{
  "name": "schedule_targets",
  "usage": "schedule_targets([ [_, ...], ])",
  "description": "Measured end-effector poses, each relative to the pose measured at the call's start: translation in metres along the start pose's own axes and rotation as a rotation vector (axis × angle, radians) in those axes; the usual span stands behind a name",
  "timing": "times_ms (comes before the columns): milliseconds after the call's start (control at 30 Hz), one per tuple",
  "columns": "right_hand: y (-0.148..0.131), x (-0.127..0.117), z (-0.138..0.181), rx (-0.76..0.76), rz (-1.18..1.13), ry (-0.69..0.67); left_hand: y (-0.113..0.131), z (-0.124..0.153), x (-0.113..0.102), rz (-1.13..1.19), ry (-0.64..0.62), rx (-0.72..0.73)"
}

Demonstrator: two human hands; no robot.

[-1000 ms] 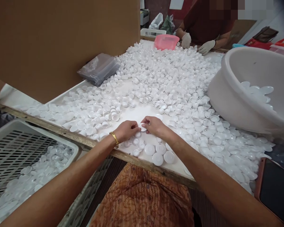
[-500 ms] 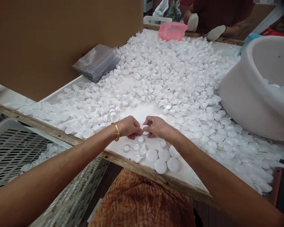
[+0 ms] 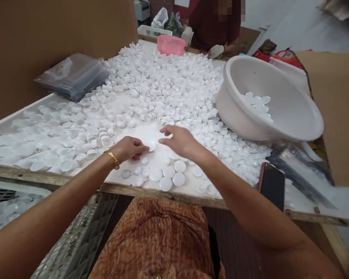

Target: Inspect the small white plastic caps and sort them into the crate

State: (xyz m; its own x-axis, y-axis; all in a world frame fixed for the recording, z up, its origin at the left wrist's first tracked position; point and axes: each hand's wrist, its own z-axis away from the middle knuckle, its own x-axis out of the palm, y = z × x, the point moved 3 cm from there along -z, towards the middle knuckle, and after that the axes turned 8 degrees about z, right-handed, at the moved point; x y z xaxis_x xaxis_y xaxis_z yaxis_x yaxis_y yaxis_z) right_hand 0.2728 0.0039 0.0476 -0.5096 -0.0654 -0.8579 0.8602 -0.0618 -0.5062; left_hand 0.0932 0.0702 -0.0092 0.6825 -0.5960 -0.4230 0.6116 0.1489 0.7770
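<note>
My left hand [image 3: 130, 148] is closed, pinching the edge of a small white saucer [image 3: 152, 146] between thumb and fingers. Just to the right, my right hand [image 3: 177, 140] is open, thumb and fingers apart with nothing between them. Below the hands, several round white saucers [image 3: 165, 183] lie grouped by the table's edge. Smaller white round pieces [image 3: 139, 170] sit left of that group. Beyond my hands spreads a large heap of small white plastic cups and dishes [image 3: 168, 85], and a short row of nested cups [image 3: 104, 137] lies near my left hand.
A big pale tub [image 3: 238, 120] with white pieces inside stands tilted at the right. A phone [image 3: 272, 186] lies by the front edge. Wrapped plastic sheets [image 3: 75, 75] rest at left. A pink basket [image 3: 171, 45] is at the back, near a co-worker's gloved hand [image 3: 216, 51].
My right hand has let go of the small white saucer and opened, moving away from my left hand, which keeps its pinch. The view has swung right, showing more of the tub and the phone.
</note>
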Motion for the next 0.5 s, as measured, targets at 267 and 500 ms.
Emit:
schedule_targets([
  [267, 0.058, 0.006, 0.121, 0.092, 0.441, -0.331, -0.008, 0.038, -0.012, -0.174, 0.243, 0.166],
  [500, 0.062, 0.014, 0.123, 0.083, 0.241, -0.191, -0.018, 0.052, -0.007, -0.054, 0.258, 0.231],
])
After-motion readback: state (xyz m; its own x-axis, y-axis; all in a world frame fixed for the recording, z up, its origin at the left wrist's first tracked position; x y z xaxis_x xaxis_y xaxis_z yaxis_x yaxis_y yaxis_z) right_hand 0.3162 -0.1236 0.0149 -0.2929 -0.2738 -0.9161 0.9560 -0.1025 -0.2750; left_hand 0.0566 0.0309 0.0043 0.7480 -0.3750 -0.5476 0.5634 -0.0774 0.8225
